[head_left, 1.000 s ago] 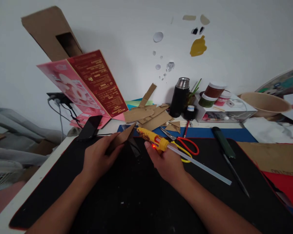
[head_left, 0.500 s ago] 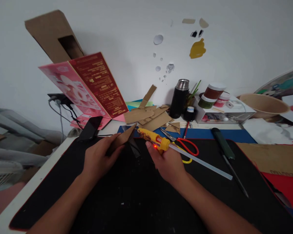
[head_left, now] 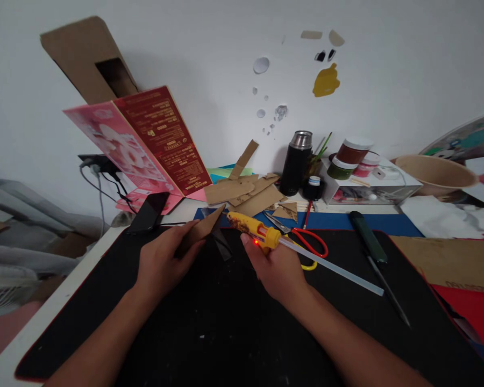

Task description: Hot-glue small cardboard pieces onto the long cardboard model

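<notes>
My left hand (head_left: 161, 263) grips a folded brown cardboard piece (head_left: 204, 226), holding it tilted above the black mat (head_left: 210, 328). My right hand (head_left: 276, 269) is closed round a yellow glue gun (head_left: 255, 230) whose red light is on. A clear glue stick (head_left: 334, 270) juts out of its back toward the right. The gun's nozzle points left and sits right at the cardboard piece's upper edge. A small dark scrap lies under the cardboard.
Red-handled scissors (head_left: 308, 242) lie just behind my right hand. A dark green knife (head_left: 373, 247) lies to the right. Cardboard offcuts (head_left: 242, 191), a black flask (head_left: 297, 161), paint jars (head_left: 353, 156), a bowl (head_left: 435, 171), a pink box (head_left: 145, 142) and a phone (head_left: 149, 210) line the back.
Both hands with the cardboard and glue gun have stayed nearly still; the view shifted down slightly between the oldest frame and the later ones.
</notes>
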Demonstrator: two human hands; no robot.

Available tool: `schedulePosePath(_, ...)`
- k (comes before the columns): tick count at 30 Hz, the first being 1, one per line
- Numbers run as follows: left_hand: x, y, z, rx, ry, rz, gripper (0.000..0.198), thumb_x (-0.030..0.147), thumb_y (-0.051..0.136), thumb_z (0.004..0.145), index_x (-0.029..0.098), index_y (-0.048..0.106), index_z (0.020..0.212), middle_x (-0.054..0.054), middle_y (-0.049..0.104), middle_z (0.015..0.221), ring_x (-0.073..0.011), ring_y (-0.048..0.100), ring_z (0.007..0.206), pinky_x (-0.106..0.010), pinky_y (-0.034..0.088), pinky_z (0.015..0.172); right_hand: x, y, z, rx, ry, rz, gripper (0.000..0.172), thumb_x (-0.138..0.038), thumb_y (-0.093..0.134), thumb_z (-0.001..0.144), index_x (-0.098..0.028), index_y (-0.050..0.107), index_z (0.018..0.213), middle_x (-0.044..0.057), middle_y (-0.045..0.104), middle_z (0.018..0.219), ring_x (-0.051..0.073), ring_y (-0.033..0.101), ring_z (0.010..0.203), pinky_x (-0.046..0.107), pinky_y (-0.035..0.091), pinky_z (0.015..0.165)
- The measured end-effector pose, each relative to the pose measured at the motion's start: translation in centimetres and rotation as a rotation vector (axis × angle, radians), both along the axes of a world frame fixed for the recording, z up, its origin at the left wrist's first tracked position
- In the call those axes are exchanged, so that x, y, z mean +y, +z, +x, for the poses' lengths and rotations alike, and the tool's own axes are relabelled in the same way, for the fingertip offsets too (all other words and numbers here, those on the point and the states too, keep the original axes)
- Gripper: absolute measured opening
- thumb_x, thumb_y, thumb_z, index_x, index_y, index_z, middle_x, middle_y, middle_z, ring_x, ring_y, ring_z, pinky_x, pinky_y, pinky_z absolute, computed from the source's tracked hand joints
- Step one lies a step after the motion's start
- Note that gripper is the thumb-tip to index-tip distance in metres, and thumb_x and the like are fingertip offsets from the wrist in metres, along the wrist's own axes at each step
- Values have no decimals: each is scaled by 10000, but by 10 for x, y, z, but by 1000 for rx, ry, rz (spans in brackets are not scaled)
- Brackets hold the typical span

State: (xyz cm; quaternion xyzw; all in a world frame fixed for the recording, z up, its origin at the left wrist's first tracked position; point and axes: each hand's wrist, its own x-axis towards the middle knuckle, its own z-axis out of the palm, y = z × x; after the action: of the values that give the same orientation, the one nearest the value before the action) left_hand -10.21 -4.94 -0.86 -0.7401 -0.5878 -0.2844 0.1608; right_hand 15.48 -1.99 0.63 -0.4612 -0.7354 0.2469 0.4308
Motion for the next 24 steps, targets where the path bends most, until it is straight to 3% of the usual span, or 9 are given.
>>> schedulePosePath(8,0,-2,-1,-32,5,-9,363,432,623,992,240,672,1296,-74,830,1082,-258,800,886,-341,619,763,1,-1,0,16,17,17,377,-444,527,1029,-220,776,858,103,819,842,268,773,767,355,563,674)
schedulePosePath(14,1,-2,-1,-23,6,10,363,437,616,1004,228,669,1297,-74,832,1071,-256,802,885,-328,612,753,0,-2,-1,4,8,14,403,-458,516,1029,-220,758,812,90,792,758,263,763,709,343,523,609)
schedulePosePath(24,0,-2,-2,1,-11,26,367,420,636,999,214,667,1300,-69,830,1057,-250,800,871,-314,604,744,1,0,0,16,16,-2,399,-455,522,1024,-214,763,818,99,790,772,263,762,727,355,558,664)
